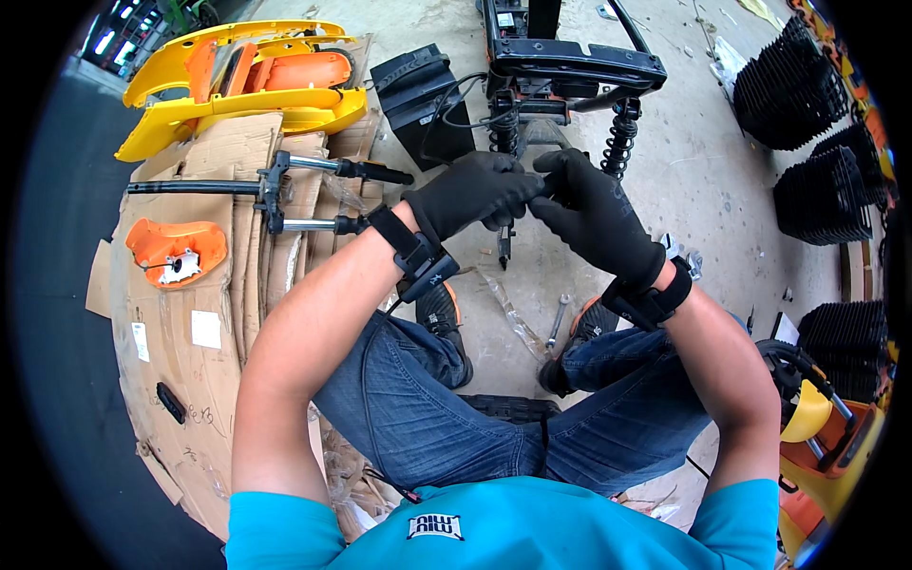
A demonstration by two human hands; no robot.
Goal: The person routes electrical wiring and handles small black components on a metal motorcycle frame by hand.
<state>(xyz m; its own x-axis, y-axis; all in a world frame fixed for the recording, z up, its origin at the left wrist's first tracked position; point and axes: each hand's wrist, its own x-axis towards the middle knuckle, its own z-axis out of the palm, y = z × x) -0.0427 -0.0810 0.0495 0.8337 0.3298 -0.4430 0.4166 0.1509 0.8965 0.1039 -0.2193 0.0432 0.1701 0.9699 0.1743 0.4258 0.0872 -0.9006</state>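
The step in hand looks like close fingertip work: the gloved left hand (pixel 470 198) and gloved right hand (pixel 606 220) are brought together, fingers curled, just on the near side of the black vehicle frame (pixel 575 61). Whether either is closed on a small part cannot be told, since the gloves hide whatever may be between the fingertips. The frame stands far and centre, its coil-spring shock absorbers (pixel 619 140) reaching toward the hands. As a judgement, the next move calls for a steady pinch and careful alignment, with the wrists kept clear of those springs. The surface is a bare concrete floor (pixel 703 180), with a wrench (pixel 559 320) lying between the person's shoes. A black battery (pixel 418 93) stands left of the frame. Farther left, flattened cardboard (pixel 204 380) bears a front fork assembly (pixel 274 195) and an orange plastic cover (pixel 195 244), with yellow body panels (pixel 328 99) at its far end. Stacked black crates (pixel 790 87) line the workshop's right side.
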